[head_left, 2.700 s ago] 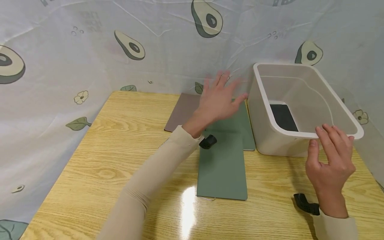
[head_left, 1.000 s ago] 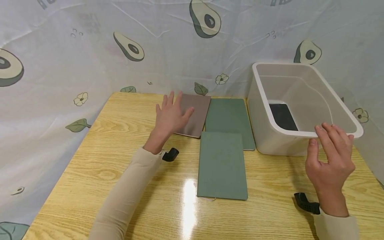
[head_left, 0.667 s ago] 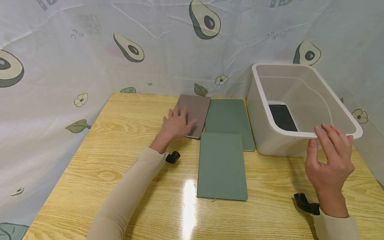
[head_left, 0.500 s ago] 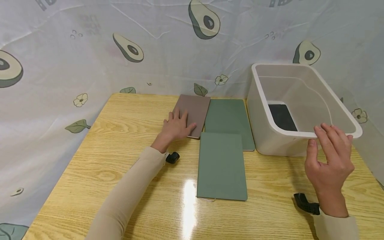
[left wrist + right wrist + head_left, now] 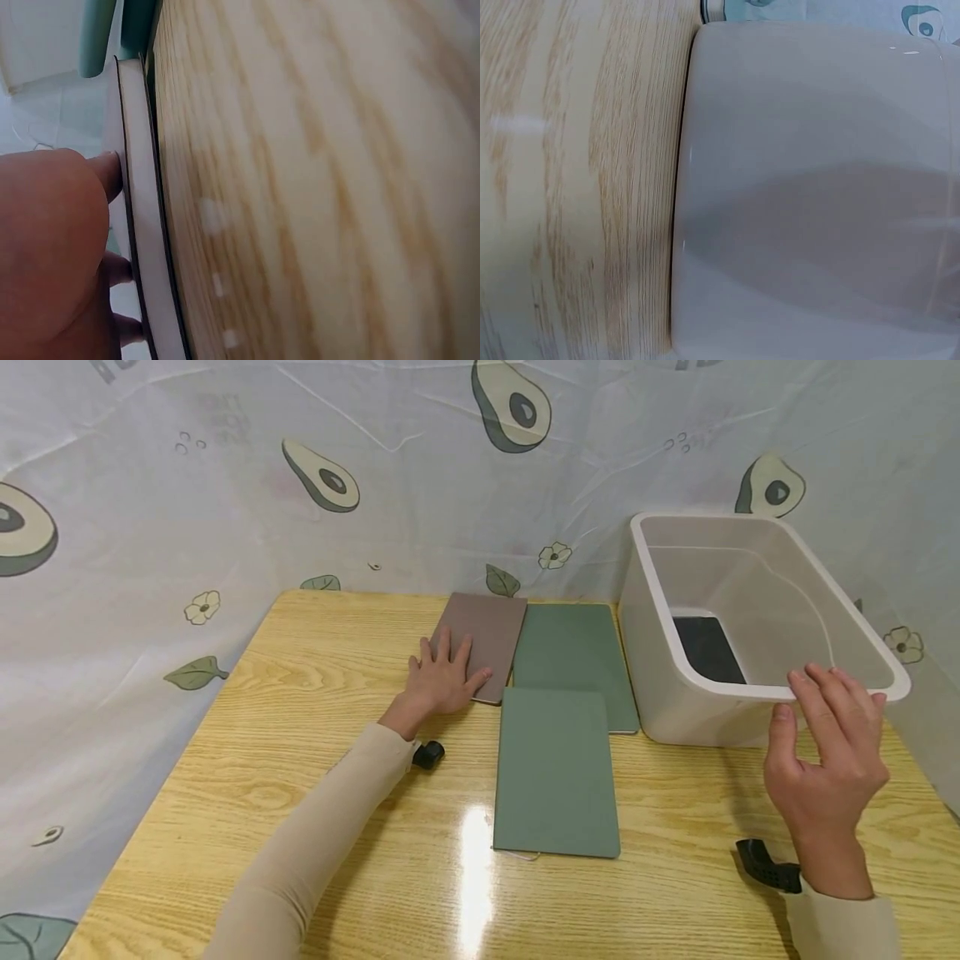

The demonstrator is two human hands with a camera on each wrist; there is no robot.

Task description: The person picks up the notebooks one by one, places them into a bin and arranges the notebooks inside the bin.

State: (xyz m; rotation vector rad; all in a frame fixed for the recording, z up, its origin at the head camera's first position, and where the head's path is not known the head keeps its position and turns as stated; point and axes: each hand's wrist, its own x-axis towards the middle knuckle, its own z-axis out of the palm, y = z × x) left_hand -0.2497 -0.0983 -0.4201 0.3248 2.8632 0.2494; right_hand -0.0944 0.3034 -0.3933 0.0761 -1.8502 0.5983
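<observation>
My left hand (image 5: 441, 681) rests with spread fingers on the brown notebook (image 5: 491, 627) at the table's back. The left wrist view shows that notebook's pale page block (image 5: 142, 187) edge-on between thin covers, fingertips against the upper cover. Right beside it lies a green notebook (image 5: 573, 647). A second green notebook (image 5: 555, 777), with a thin ribbon at its lower edge, overlaps the first one's near part. My right hand (image 5: 828, 764) lays nearly straight fingers on the near rim of the pale plastic bin (image 5: 675, 714), thumb apart outside. The right wrist view shows only the bin's outer wall (image 5: 817, 187).
Inside the bin lies a dark flat rectangular thing (image 5: 707, 649). A wood-grain table (image 5: 300, 735) carries everything, and a cloth (image 5: 420, 527) printed with avocados hangs behind and at the left. The bin stands close to the cloth at the right.
My left hand has gone from above the far green notebook leftward to the brown notebook, then come down onto its near part. The right hand has stayed at the bin's rim.
</observation>
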